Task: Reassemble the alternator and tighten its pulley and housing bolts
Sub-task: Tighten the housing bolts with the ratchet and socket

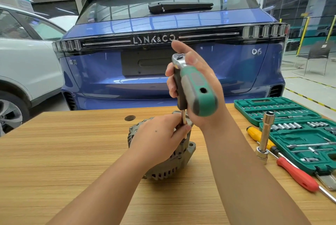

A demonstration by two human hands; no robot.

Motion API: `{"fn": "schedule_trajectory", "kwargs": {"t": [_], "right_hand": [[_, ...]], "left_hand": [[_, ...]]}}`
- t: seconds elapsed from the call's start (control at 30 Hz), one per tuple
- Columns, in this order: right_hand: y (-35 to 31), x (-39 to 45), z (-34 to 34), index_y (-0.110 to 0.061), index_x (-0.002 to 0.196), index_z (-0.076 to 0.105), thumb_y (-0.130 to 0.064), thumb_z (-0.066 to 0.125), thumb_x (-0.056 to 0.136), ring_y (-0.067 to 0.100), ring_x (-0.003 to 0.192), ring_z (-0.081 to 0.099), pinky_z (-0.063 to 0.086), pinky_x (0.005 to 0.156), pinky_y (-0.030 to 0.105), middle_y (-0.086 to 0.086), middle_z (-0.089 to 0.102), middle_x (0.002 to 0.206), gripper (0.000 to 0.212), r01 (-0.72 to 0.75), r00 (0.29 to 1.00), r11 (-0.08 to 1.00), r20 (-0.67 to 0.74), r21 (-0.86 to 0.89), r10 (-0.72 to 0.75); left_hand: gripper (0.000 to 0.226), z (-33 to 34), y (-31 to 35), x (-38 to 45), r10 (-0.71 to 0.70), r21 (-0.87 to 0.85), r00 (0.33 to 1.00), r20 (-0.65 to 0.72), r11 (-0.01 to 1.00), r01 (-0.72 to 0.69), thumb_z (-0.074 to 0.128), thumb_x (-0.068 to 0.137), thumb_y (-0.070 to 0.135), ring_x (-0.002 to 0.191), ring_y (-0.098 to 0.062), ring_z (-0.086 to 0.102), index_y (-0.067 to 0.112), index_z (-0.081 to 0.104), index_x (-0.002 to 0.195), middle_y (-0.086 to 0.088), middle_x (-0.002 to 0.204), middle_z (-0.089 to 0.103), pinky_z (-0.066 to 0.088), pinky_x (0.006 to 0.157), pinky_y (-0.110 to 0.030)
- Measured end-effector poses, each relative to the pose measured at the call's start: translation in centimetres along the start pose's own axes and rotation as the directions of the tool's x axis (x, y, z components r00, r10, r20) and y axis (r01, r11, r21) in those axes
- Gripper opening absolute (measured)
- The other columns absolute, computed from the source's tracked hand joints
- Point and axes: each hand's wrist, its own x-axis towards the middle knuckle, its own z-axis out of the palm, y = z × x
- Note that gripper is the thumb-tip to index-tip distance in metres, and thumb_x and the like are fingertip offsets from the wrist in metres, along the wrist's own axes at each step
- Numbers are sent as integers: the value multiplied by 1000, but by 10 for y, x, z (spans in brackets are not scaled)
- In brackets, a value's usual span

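Alternator [169, 161] sits near the middle of the wooden counter [54, 152], grey finned housing toward the camera, a mounting ear visible at its right side.

Left hand [160, 133] rests on top of the alternator. Grip: fingers curled, pinching the lower end of a thin metal shaft [183, 119] between thumb and fingertips where it meets the housing. The contact point between shaft tip and alternator is hidden by the fingers.

Right hand [198, 86] is raised above the alternator. Grip: clenched around a ratchet [194, 86] with a green-and-grey handle; index finger extended upward past the chrome head. The handle's butt end, with a hole in it, points toward the camera. A dark piece hangs below the ratchet head, and the shaft runs down from it, roughly upright.

Right side of counter: open green socket case [291, 115] with rows of sockets and bits. Just left of the case, a long chrome socket [265, 133] stands upright, slightly tilted. A yellow screwdriver [260, 137] lies behind it and a red screwdriver [296, 175] lies in front of the case, both angled diagonally.

Behind the counter: rear of a blue car [163, 61]; a white car [27, 61] to the left.
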Motion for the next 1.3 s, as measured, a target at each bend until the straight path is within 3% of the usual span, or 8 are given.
{"fn": "schedule_trajectory", "kwargs": {"t": [0.2, 0.33, 0.47, 0.67, 0.87, 0.97, 1.07, 1.3], "right_hand": [[1, 1, 8, -8, 122, 61, -30, 69, 90, 14, 57, 46, 41, 53, 24, -3, 58, 70, 40, 25, 969, 989, -238, -144, -59], [-2, 4, 4, -11, 79, 59, -20, 73, 91, 12, 50, 35, 31, 46, 24, -2, 43, 58, 21, -5, 909, 966, -404, -260, -104], [-9, 3, -8, -17, 115, 59, -15, 66, 90, 11, 57, 46, 37, 55, 24, -3, 51, 70, 26, -65, 983, 996, -170, 64, 75], [8, 2, 3, -35, 120, 62, 1, 57, 98, 13, 64, 49, 45, 57, 26, -3, 56, 80, 42, 202, 971, 936, -63, -290, -229], [5, 0, 1, -30, 121, 69, -20, 44, 96, 18, 68, 50, 45, 57, 24, 16, 52, 96, 37, 83, 996, 996, 12, 14, -84], [2, 2, -2, -25, 126, 66, -32, 37, 104, 14, 67, 59, 50, 58, 22, 13, 56, 97, 37, 9, 1000, 998, -1, 70, -9], [2, 3, 0, -25, 123, 66, -36, 56, 95, 14, 64, 58, 48, 56, 23, 13, 55, 98, 32, -6, 999, 1000, -39, 0, 6], [0, 1, 9, -9, 114, 63, -28, 71, 90, 12, 54, 43, 36, 50, 23, -4, 54, 64, 31, 44, 960, 975, -261, -216, -101]], "left_hand": [[33, 1, 1, 1, 16, -3, 1000, -2, 1000, -16, 37, 100, 54, 80, -7, 61, 34, 63, 101, 12, 86, 67, 54, 71, -37], [45, 0, 3, 0, 30, 17, 1000, 5, 999, -30, 28, 91, 61, 77, -6, 58, 34, 64, 98, 12, 84, 66, 43, 59, -24], [35, 1, 0, 2, 22, 37, 1000, 1, 999, -22, 35, 99, 59, 78, -3, 58, 36, 61, 99, 13, 84, 64, 52, 67, -29], [29, 1, 0, 1, 2, -7, 1000, -10, 1000, -3, 38, 100, 55, 74, -3, 58, 36, 59, 93, 14, 80, 64, 47, 61, -29], [33, -1, 1, -1, -2, -16, 1000, 0, 1000, 1, 36, 98, 55, 80, -6, 59, 34, 61, 96, 13, 84, 66, 47, 66, -28], [36, -2, 3, -1, 6, -28, 1000, 5, 1000, -6, 33, 95, 57, 80, -5, 59, 34, 61, 96, 13, 85, 66, 50, 69, -30], [30, -2, 1, -1, 3, -31, 1000, -3, 1000, -3, 39, 100, 53, 81, -6, 60, 33, 61, 96, 13, 85, 67, 52, 72, -33], [30, -1, 2, -2, 27, -4, 1000, 2, 1000, -27, 38, 100, 53, 76, -4, 57, 35, 63, 99, 14, 84, 66, 42, 61, -26]]}}
